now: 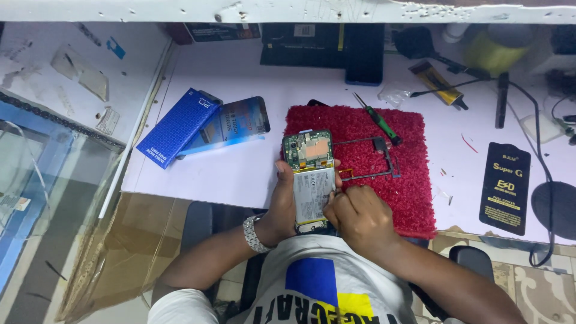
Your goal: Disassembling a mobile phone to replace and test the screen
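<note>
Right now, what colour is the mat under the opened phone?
Red, a fuzzy mat on the white table; the head view shows it, the only view.

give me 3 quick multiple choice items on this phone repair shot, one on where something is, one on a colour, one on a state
1. Where does the green-handled screwdriver lie?
A. at the top edge of the red mat
B. on the blue box
C. on the floor

2. What colour is the mat under the work?
A. green
B. red
C. grey

3. What state is the phone in?
A. back cover on
B. back off, board and battery showing
C. still boxed

Answers:
1 A, its handle rests on the mat's upper edge with the tip pointing off it.
2 B, the fuzzy mat is plainly red.
3 B, the left hand grips the phone with the circuit board and battery bare, and the right hand works at the battery's edge.
</note>
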